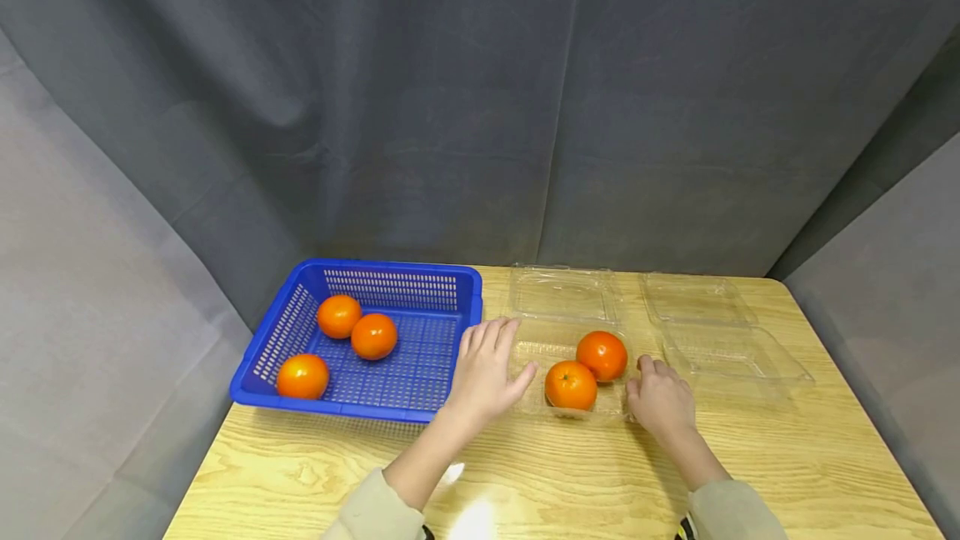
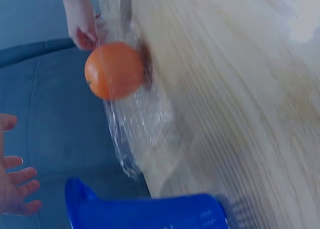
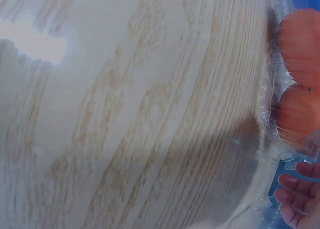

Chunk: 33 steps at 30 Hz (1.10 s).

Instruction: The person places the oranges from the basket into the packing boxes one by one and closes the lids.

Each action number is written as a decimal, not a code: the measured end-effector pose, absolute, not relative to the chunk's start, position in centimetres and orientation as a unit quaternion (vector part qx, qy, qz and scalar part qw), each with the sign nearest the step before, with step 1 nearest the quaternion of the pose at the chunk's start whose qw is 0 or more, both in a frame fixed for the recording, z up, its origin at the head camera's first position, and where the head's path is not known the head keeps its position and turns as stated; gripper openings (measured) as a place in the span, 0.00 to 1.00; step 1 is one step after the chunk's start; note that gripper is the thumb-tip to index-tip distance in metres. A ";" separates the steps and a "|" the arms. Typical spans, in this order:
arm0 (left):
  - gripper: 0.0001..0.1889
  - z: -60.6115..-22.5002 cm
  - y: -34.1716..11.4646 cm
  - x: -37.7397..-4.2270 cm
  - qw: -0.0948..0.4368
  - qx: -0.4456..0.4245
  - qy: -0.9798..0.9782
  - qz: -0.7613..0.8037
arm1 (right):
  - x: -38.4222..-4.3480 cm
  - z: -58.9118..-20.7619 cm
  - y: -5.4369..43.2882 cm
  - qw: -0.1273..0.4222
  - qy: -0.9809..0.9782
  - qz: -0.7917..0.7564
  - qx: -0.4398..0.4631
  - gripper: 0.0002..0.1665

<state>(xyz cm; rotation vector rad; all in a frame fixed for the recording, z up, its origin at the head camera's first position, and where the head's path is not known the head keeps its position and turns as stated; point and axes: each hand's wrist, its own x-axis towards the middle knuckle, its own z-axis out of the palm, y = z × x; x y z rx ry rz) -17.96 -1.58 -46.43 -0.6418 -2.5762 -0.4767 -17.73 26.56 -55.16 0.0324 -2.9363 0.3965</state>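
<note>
Two oranges [image 1: 571,385] sit in the base of a clear plastic clamshell box [image 1: 542,348], whose lid [image 1: 566,293] lies folded back behind it. My left hand [image 1: 483,377], fingers straight and thumb spread, hovers between the box and a blue basket [image 1: 408,415], holding nothing. At the box's right side is my right hand [image 1: 663,398], its fingers loosely bent by the wall. In the right wrist view its fingers [image 3: 297,184] show beside the box's corner; whether they touch it I cannot tell. The left wrist view shows one orange [image 2: 115,70] through the clear wall.
Inside the basket lie three more oranges [image 1: 373,336]. A second clear clamshell box [image 1: 731,352] stands opened to the right of my right hand. Grey curtain [image 1: 450,107] hangs behind the wooden table [image 1: 570,473].
</note>
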 end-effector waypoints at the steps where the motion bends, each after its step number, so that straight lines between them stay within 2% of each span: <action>1: 0.30 -46.4 -1.9 -18.1 0.223 -0.226 -0.932 -0.177 | -17.7 -55.2 26.6 0.091 -0.987 0.133 0.011 0.19; 17: 0.28 -48.2 -9.0 -20.7 0.261 -0.123 -0.942 -0.173 | -17.7 -55.2 26.5 0.081 -0.988 0.134 0.008 0.19; 33: 0.28 -49.5 -14.4 -22.2 0.216 -0.048 -0.966 -0.138 | -17.7 -55.1 26.5 0.090 -0.987 0.136 0.014 0.18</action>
